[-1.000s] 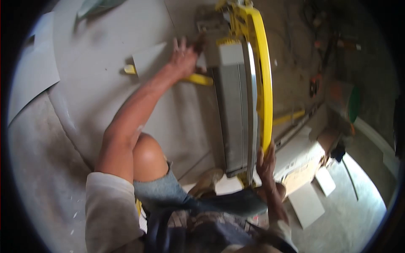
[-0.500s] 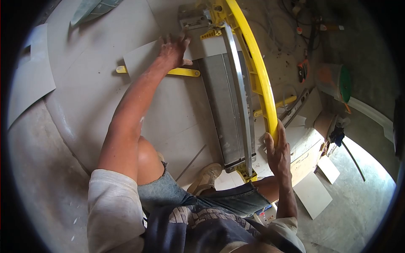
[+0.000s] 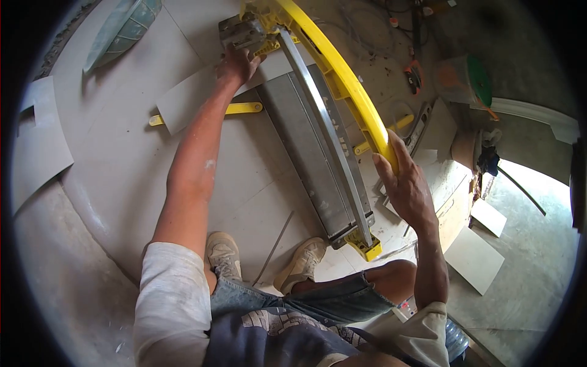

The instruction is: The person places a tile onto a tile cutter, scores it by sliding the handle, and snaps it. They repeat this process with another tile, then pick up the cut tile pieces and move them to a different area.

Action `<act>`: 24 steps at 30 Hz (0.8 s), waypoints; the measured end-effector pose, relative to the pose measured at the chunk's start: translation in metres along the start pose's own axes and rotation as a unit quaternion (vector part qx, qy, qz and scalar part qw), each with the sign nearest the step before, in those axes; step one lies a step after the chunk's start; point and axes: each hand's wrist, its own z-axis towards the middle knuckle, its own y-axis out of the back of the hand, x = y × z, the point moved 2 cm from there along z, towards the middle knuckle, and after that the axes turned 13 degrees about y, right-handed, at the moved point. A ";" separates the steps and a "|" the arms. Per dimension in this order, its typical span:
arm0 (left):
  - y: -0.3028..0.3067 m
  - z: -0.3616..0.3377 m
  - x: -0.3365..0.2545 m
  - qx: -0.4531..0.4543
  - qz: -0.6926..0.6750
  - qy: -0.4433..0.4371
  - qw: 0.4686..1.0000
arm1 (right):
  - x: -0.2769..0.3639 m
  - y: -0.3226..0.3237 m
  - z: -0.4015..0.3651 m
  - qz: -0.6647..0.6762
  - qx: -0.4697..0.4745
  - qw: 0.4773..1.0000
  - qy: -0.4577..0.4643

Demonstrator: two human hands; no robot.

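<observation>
A manual tile cutter [image 3: 299, 147] with a grey metal bed and steel rail lies on the floor in front of me. Its long curved yellow handle [image 3: 342, 67] runs above the rail, and my right hand [image 3: 406, 180] is wrapped round the near end of it. Across the far end of the bed lies a pale tile [image 3: 189, 98], over a yellow support arm [image 3: 244, 108]. My left hand [image 3: 237, 66] reaches to the tile's far edge beside the metal end block [image 3: 238, 32]. Its thumb stands apart from the fingers, whose tips are partly hidden.
A cut tile [image 3: 46, 134] lies at the left, near a greenish translucent object [image 3: 122, 33]. To the right are a bucket [image 3: 455, 79], a red-and-black tool [image 3: 413, 78] and tile pieces [image 3: 476, 260]. A thin strip [image 3: 274, 248] lies between my shoes [image 3: 306, 260].
My left hand has shifted from lying spread over the tile to its far edge by the end block. My right hand still holds the yellow handle. The view has turned slightly.
</observation>
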 end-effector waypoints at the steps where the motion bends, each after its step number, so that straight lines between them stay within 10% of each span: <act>1: 0.002 -0.002 -0.004 -0.026 0.003 -0.005 1.000 | -0.001 0.000 0.001 -0.004 -0.005 1.000 0.007; 17: -0.032 0.042 0.014 0.003 -0.041 -0.055 0.998 | 0.000 -0.002 0.002 -0.016 0.004 1.000 -0.010; 24: 0.010 -0.013 -0.016 -0.065 -0.069 0.122 0.988 | 0.004 0.001 0.002 0.000 0.004 1.000 -0.016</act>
